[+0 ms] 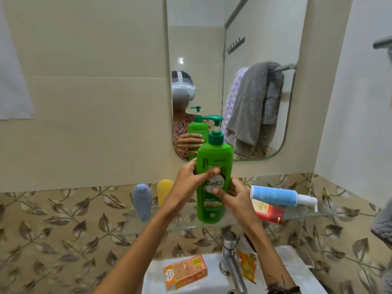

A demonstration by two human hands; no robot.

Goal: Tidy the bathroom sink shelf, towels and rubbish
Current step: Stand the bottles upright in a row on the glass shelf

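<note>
Nearest the lens: orange cardboard box lying flat on white ceramic sink, left of chrome tap; crumpled orange-yellow sachet just right of the tap. Above, held upright over clear glass shelf: tall green plastic pump bottle labelled Vatika. Left hand wrapped round its left side, thumb across the label. Right hand gripping the lower right side, thumb on the front. Cannot tell whether the base touches the glass. On the shelf, left: grey-blue rounded pouch standing, yellow rounded bottle behind it. Right: white-and-blue pump bottle lying on its side, red-and-cream tube just in front of it. Behind, wall mirror reflecting grey towel draped over a rail.
</note>
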